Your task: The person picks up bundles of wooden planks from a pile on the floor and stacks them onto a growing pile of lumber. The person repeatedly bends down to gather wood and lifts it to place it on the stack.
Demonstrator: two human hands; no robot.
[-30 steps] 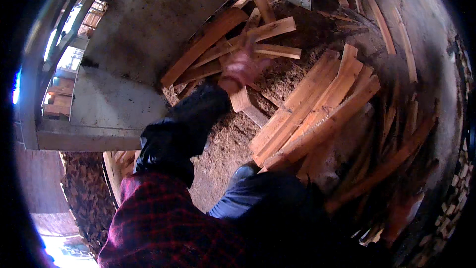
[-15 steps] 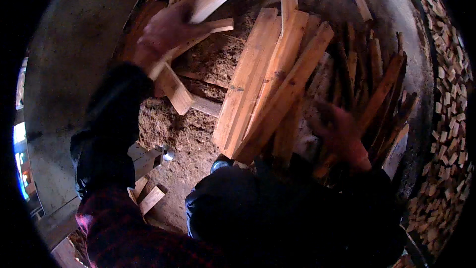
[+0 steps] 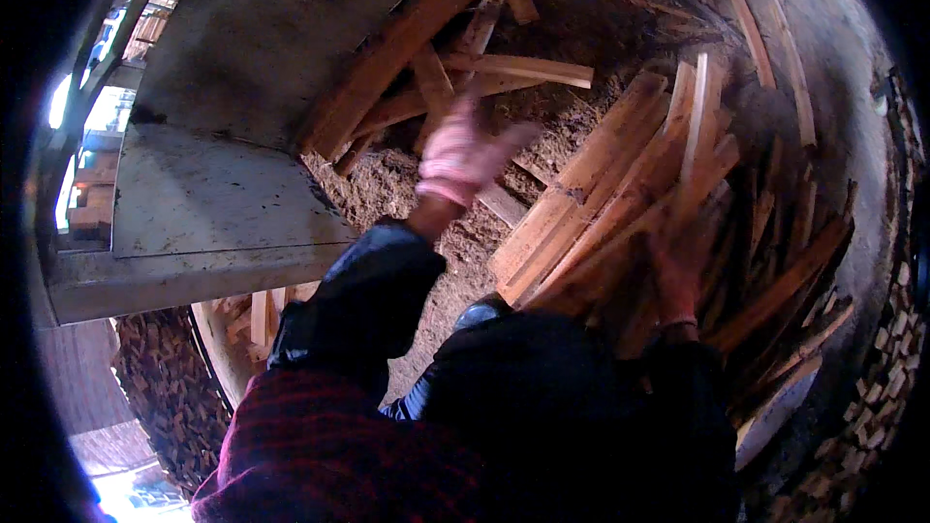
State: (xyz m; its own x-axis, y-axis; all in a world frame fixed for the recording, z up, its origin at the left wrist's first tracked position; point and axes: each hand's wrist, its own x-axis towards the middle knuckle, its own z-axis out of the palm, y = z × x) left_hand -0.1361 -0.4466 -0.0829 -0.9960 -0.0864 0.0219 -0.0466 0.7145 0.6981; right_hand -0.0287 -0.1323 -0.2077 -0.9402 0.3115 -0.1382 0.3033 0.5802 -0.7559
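Spread left hand (image 3: 463, 160) and blurred right hand (image 3: 675, 261) at a stack of long, flat, reddish-brown wooden slats (image 3: 572, 189)

The left fingers are spread apart, with nothing visible in them, near a loose, narrow, reddish-brown wooden slat (image 3: 533, 68). The right fingers are blurred at the right side of the stack; one cannot tell whether they grasp the thin, pale wooden strip (image 3: 699, 107) just beyond them.

Each slat is probably light and stiff, rough rather than slippery, and not fragile, though splinters are possible; the whole stack should be much heavier. A good hold seems to be around the middle of a slat, across its narrow edges.

The stack lies just beyond the black boot (image 3: 482, 311), its long axis running from there away and to the right. The pale strip points almost straight away from the person; the loose slat lies nearly crosswise.
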